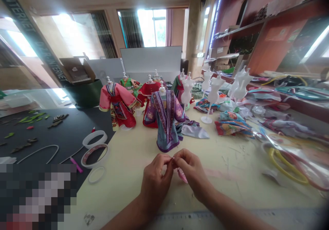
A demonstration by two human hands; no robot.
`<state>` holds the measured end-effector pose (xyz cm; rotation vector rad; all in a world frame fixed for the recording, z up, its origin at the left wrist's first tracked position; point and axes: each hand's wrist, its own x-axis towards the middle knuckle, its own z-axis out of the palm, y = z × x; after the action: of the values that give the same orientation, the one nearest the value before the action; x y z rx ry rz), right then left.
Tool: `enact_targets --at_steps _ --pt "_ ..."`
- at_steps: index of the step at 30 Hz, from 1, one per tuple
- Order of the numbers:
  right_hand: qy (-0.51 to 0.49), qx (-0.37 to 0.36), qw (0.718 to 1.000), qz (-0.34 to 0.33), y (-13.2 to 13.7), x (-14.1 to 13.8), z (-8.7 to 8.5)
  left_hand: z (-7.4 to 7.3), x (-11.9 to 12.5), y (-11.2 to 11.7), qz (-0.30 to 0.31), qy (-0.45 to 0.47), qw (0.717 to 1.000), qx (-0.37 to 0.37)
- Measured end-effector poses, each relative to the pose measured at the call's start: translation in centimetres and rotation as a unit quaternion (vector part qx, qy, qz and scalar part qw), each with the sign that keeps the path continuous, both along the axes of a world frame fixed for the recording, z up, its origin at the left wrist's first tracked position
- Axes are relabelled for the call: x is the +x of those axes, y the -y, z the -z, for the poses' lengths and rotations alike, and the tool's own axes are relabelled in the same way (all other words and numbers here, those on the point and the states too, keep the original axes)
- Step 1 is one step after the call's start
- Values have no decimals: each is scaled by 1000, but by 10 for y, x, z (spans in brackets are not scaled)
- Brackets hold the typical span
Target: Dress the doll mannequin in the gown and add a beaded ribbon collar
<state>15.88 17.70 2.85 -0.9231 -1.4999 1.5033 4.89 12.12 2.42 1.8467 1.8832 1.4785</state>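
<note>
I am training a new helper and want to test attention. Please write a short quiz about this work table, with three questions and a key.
1. Which stands closer to the hands: A, the purple-and-teal miniature robe on a white dress form, or B, the pink-and-red miniature robe?
2. True or false: the left hand and the right hand pinch one tiny item above the pale table top.
3. On which side of the person lies the black mat with the green leaf-shaped cut pieces?

Key: 1. A; 2. true; 3. left.
</note>
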Motion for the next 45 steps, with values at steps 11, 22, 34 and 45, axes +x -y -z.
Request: enact_targets --at_steps 11,22,34,45 --pt "-8 -40 999 -14 3 2 -2 8 -5 -3 -27 -143 984 106" --pt "-33 -89 995 -12 4 0 -8 8 -7 -2 -35 -200 972 122" --pt "-54 -106 993 -21 6 0 -11 7 -7 -2 -41 -215 966 138" --pt "-50 -110 992 -23 7 1 -12 7 -7 -3 -45 -227 962 144"
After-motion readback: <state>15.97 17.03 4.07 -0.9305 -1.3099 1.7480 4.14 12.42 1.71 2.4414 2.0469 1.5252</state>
